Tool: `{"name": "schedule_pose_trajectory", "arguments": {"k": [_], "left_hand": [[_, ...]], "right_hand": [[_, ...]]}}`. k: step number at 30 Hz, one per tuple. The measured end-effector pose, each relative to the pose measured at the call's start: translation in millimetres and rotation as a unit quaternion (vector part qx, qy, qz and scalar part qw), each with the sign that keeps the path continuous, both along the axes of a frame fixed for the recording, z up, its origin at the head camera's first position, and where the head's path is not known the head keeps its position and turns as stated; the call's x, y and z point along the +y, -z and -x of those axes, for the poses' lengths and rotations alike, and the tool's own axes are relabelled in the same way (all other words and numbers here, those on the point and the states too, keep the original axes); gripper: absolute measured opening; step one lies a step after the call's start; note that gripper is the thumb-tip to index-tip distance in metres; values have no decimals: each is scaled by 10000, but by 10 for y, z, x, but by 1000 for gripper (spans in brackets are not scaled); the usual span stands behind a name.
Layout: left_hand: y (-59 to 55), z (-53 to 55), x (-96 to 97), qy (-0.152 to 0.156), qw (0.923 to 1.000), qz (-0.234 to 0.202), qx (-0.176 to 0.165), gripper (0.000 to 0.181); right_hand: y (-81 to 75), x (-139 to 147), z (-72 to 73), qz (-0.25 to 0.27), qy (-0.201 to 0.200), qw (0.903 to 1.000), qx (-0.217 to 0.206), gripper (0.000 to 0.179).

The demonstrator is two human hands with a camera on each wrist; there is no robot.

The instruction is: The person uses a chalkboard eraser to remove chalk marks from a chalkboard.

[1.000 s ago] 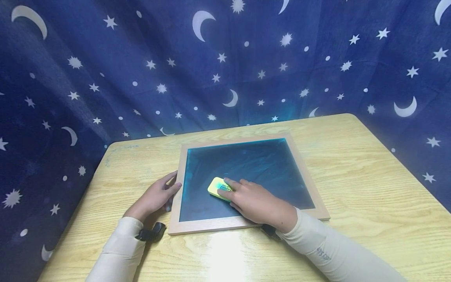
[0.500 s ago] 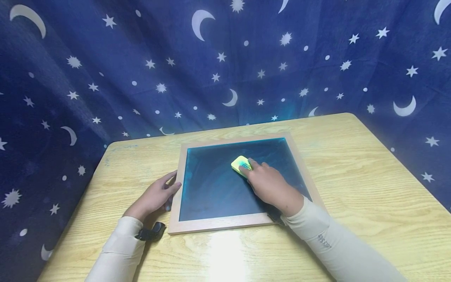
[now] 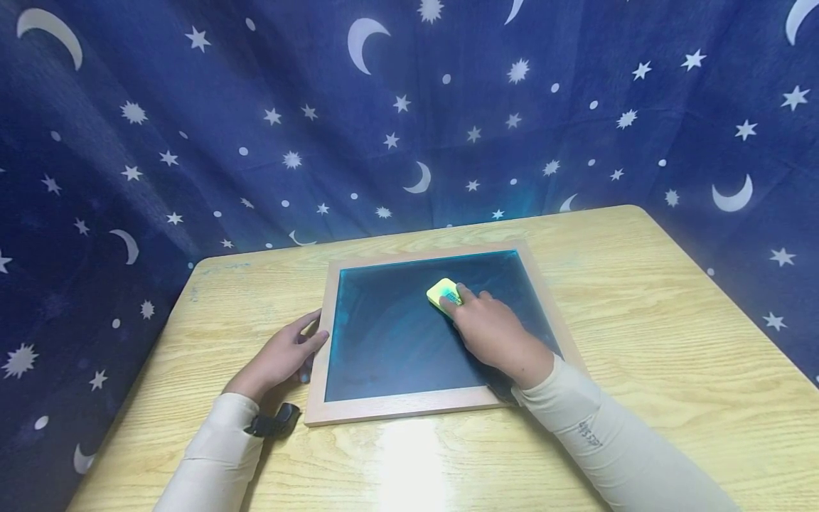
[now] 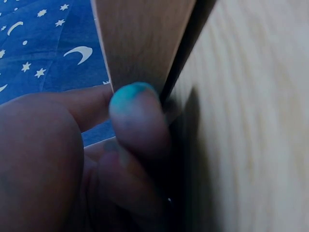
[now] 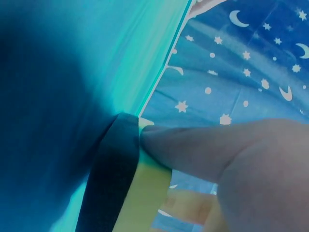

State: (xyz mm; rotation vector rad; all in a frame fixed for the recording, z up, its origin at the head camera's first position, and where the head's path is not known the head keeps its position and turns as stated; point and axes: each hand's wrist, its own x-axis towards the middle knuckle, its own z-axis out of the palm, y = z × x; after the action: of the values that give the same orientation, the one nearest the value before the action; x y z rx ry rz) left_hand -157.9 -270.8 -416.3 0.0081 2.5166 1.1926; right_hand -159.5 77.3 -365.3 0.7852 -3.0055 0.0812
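A chalkboard (image 3: pixel 384 355) with a light wooden frame lies on the table, its dark surface smeared with faint teal chalk. My right hand (image 3: pixel 495 334) grips a yellow chalkboard eraser (image 3: pixel 443 293) over the board's middle, slightly right of centre. The right wrist view shows the eraser's dark felt (image 5: pixel 111 174) against the teal-streaked surface and a digit on its yellow body. At the frame's left side, my left hand (image 3: pixel 284 355) holds the edge, thumb on top. One fingertip (image 4: pixel 135 104), coated in teal chalk, touches the wooden frame (image 4: pixel 140 43) in the left wrist view.
The light wood-grain table (image 3: pixel 665 320) extends around the board, with blue chalk traces near its far left corner. A dark blue curtain (image 3: pixel 256 85) with moons and stars hangs behind and along both sides.
My right hand has slid the eraser from the board's lower middle up and to the right, only slightly in the last half second. The left hand stays at the frame.
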Motion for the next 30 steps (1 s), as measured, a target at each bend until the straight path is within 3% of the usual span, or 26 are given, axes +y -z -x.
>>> {"name": "schedule_pose_trajectory", "arguments": {"k": [8, 20, 30], "left_hand": [[-22, 0, -10, -27, 10000, -52, 14, 63], [-12, -5, -24, -50, 9999, -90, 9, 65], [-16, -8, 7, -105, 9999, -1, -52, 64]], "right_hand": [[13, -131, -109, 18, -527, 9986, 19, 46], [4, -402, -536, -359, -1545, 9867, 364, 49], [-5, -370, -549, -175, -1648, 9859, 213, 50]]}}
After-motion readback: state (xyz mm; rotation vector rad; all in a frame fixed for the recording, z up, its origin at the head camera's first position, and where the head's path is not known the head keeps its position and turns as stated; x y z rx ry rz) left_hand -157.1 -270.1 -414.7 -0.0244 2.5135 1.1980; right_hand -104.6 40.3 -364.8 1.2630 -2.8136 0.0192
